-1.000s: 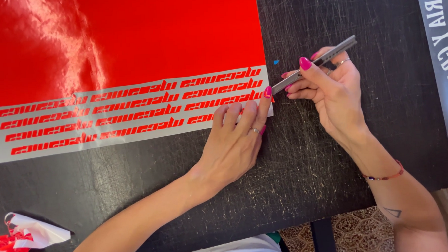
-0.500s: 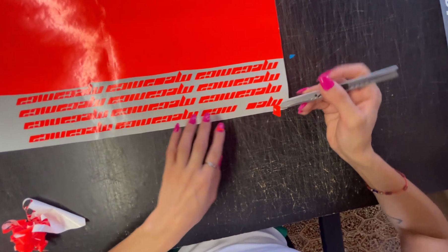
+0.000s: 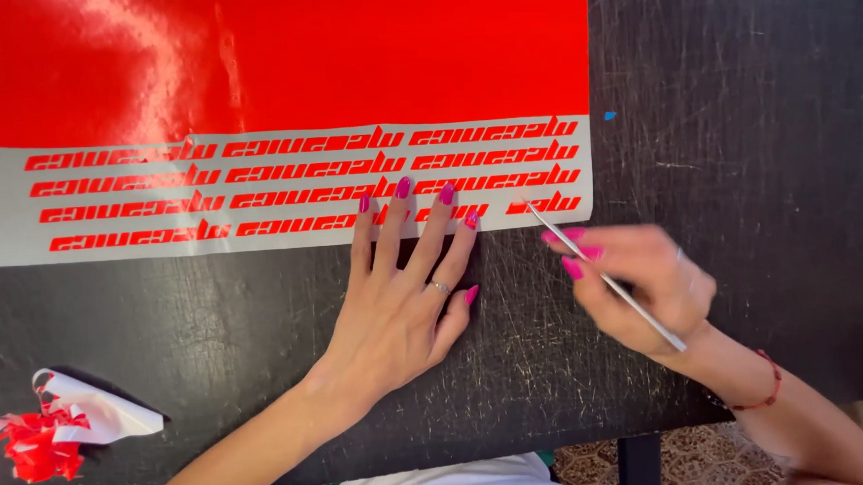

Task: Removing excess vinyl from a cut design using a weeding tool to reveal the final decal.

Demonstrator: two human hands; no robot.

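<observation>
The red vinyl sheet (image 3: pixel 282 56) lies flat on the black table (image 3: pixel 735 165), thin, glossy and easily creased. The left hand (image 3: pixel 405 301), open, presses its lower edge; the right hand (image 3: pixel 643 283) pinches a slim weeding tool (image 3: pixel 605 277), tip at the last cut letters, best lifted gently by a corner

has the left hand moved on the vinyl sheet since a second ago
Yes. The left hand has slid left along the red vinyl sheet, away from its right corner, and now lies flat with fingertips on the grey strip's lower edge.
</observation>
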